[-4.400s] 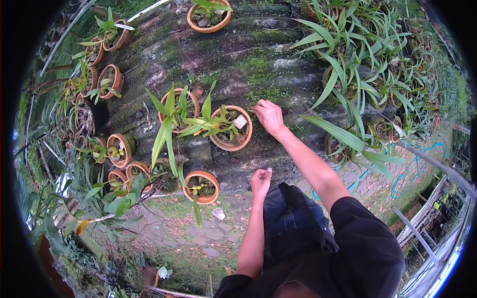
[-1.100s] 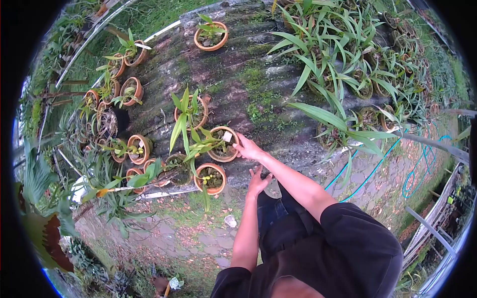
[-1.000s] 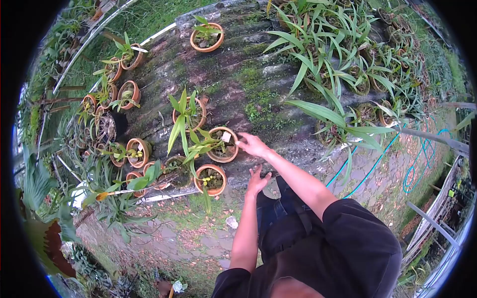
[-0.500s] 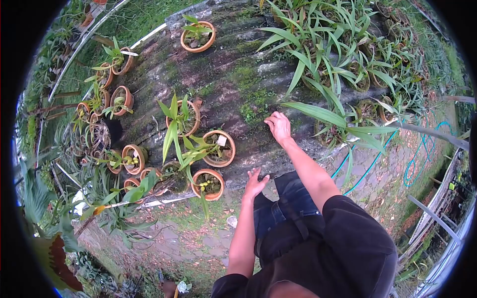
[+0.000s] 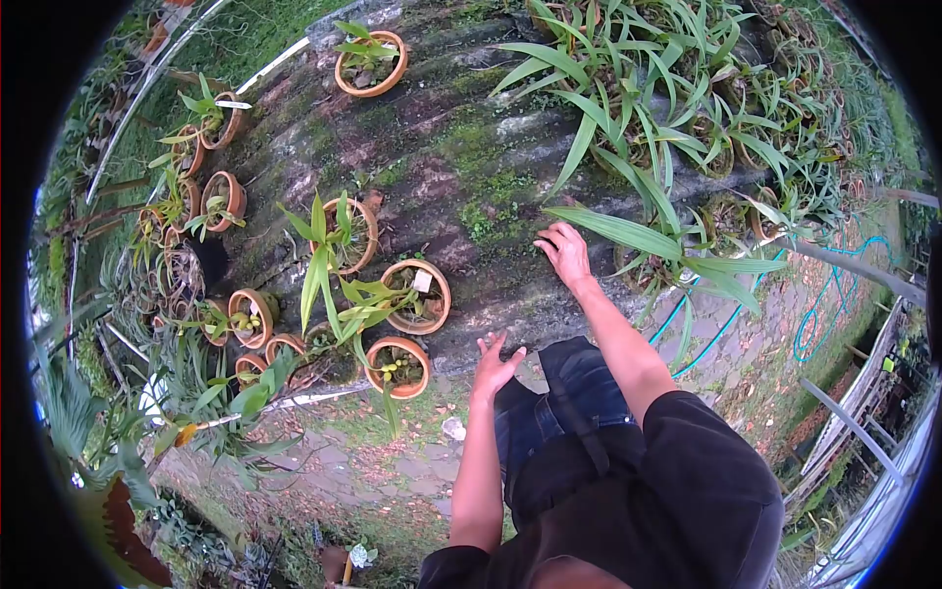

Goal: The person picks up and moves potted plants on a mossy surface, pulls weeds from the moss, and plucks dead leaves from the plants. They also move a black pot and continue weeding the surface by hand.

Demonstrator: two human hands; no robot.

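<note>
My right hand (image 5: 566,253) is over the mossy corrugated sheet (image 5: 446,240), just left of a long broad leaf (image 5: 618,229). Its fingers are bent and drawn together; whatever may be between the tips is too small to make out. Small green weeds (image 5: 481,218) grow on the sheet to the left of those fingertips. Near the sheet's front edge, my left hand (image 5: 497,369) has its fingers spread and holds nothing. Closest to it are a terracotta pot with a white tag (image 5: 444,312) and a smaller terracotta pot (image 5: 420,381).
Another potted plant (image 5: 369,243) stands left of centre, and one pot (image 5: 392,79) sits at the far side. Several more pots line the left edge. Dense long-leaved plants (image 5: 657,108) crowd the right. A teal hose (image 5: 721,329) lies on the stone paving (image 5: 756,368).
The view has shifted, so the pots appear further left. My right hand has moved slightly right, towards the broad leaf. The left hand stays near the edge, fingers spread.
</note>
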